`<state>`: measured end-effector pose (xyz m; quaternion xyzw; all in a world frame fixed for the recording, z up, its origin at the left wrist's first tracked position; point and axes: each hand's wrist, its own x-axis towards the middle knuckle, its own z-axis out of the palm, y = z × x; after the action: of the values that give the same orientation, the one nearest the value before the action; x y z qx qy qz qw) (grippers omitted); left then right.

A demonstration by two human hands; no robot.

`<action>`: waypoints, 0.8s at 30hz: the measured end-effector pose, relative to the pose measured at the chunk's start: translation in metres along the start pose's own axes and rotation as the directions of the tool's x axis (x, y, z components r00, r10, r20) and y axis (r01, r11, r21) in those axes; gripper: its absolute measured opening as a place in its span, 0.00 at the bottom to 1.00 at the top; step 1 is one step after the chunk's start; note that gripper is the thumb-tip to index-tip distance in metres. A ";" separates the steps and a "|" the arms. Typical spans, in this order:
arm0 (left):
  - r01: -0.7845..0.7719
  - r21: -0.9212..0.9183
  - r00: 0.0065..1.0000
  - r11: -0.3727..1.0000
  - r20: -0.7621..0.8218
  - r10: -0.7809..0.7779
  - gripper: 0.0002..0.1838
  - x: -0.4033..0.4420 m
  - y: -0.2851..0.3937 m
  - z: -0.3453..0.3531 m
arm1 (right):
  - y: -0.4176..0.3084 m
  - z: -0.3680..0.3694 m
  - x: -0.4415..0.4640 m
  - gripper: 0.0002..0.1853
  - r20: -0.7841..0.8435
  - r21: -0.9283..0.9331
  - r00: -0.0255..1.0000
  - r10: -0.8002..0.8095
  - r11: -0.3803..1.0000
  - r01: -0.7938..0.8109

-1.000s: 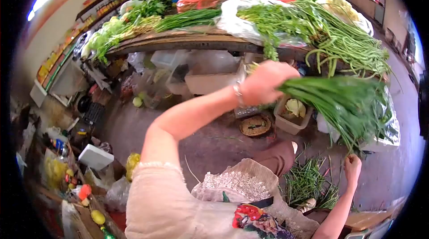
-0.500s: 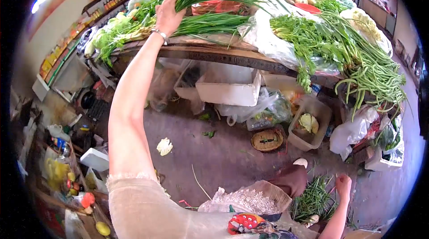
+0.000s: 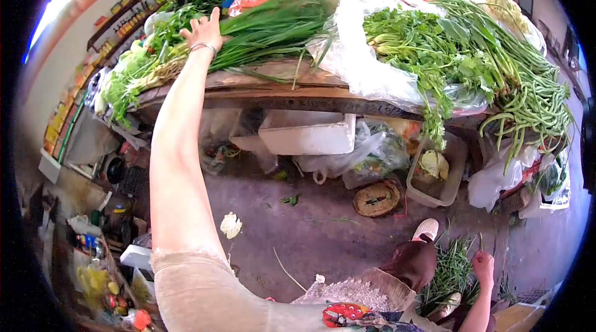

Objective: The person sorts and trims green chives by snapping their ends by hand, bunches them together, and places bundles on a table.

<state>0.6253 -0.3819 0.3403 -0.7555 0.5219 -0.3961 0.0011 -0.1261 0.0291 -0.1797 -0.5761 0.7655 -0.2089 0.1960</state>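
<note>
L hand (image 3: 206, 34) at greens (image 3: 273, 29); tbl edge (image 3: 279, 100), floor (image 3: 316, 239) below.

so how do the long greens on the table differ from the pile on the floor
The long greens lie on the table; the pile is on the floor. The long greens run mostly one way; the pile is a loose tangle. The left hand is at the long greens; the right hand is near the pile. Both are green, with thin strands.
</note>
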 end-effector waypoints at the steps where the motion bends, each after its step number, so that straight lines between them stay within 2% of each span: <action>1: 0.041 0.019 0.998 0.999 0.038 -0.041 0.42 0.000 0.004 0.007 | -0.003 0.000 -0.003 0.06 0.003 -0.003 1.000 0.007 1.000 -0.007; 2: 0.060 -0.057 0.997 0.997 0.058 -0.057 0.37 0.000 0.004 0.013 | -0.006 -0.001 -0.005 0.07 -0.024 0.022 1.000 -0.014 1.000 0.015; 3: 0.078 -0.059 0.995 0.995 0.060 -0.074 0.27 -0.006 0.008 0.007 | -0.014 -0.004 -0.008 0.07 -0.051 0.046 0.998 -0.033 0.998 0.035; 6: 0.057 -0.026 0.990 0.998 -0.127 -0.060 0.22 -0.007 0.006 0.012 | -0.051 -0.018 -0.007 0.07 -0.029 -0.062 0.997 -0.068 0.996 0.066; 8: 0.022 -0.017 0.993 1.000 -0.113 -0.024 0.16 -0.001 0.004 0.008 | -0.039 -0.010 -0.001 0.06 0.106 -0.123 0.994 0.007 0.992 0.006; 9: -0.073 -0.108 0.996 0.992 -0.053 0.067 0.17 0.022 -0.008 0.031 | -0.045 -0.009 0.002 0.08 0.094 -0.083 0.996 -0.005 0.997 0.013; 10: -0.235 -0.204 0.971 0.950 -0.092 0.220 0.24 0.031 -0.021 0.044 | -0.055 -0.008 0.003 0.08 0.079 -0.035 0.995 0.060 0.998 -0.057; 12: -0.204 -0.429 0.969 0.880 0.041 0.244 0.34 0.049 -0.036 0.060 | -0.070 -0.016 -0.004 0.08 -0.015 -0.003 0.982 -0.186 0.983 0.186; 13: -0.218 -0.432 0.955 0.875 0.089 0.283 0.36 0.068 -0.047 0.073 | -0.069 -0.020 -0.003 0.08 0.135 -0.126 0.991 0.002 0.992 0.015; 14: -0.249 -0.535 0.942 0.807 0.060 0.330 0.38 0.094 -0.072 0.108 | -0.071 -0.023 -0.001 0.07 0.179 -0.139 0.983 0.047 0.990 -0.022; 15: -0.230 -0.513 0.937 0.827 0.112 0.331 0.40 0.099 -0.074 0.104 | -0.076 -0.030 -0.005 0.06 0.157 -0.112 0.988 0.000 0.993 0.018; 16: -0.292 -0.621 0.931 0.727 -0.009 0.366 0.42 0.114 -0.087 0.124 | -0.079 -0.033 -0.010 0.06 0.130 -0.040 0.991 0.010 0.999 -0.005; 17: -0.209 -0.491 0.957 0.846 0.075 0.280 0.43 0.096 -0.071 0.096 | -0.076 -0.033 -0.010 0.07 0.168 -0.113 0.985 0.042 0.993 -0.023; 18: -0.215 -0.068 0.967 0.974 0.123 0.222 0.40 0.060 -0.043 0.042 | -0.080 -0.037 -0.019 0.07 0.147 -0.108 0.986 0.072 0.993 -0.057; 19: -0.215 0.369 0.972 0.904 0.169 0.162 0.37 0.021 -0.014 -0.015 | -0.080 -0.041 -0.021 0.08 0.133 -0.099 0.987 0.089 0.992 -0.076; 21: -0.262 0.450 0.927 0.854 -0.128 0.352 0.38 0.057 -0.046 0.040 | -0.074 -0.043 -0.020 0.08 0.146 -0.112 0.983 0.108 0.989 -0.092; 23: -0.340 0.195 0.917 0.920 -0.149 0.370 0.41 0.110 -0.080 0.090 | -0.070 -0.045 -0.020 0.08 0.175 -0.149 0.978 0.116 0.985 -0.090; 24: -0.420 0.115 0.901 0.900 -0.067 0.428 0.45 0.156 -0.106 0.125 | -0.065 -0.045 -0.020 0.08 0.133 -0.147 0.986 0.101 0.986 -0.081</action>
<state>0.8059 -0.5082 0.3914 -0.6040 0.6534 -0.4452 0.1004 -0.0930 0.0360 -0.1055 -0.5661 0.7884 -0.1041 0.2171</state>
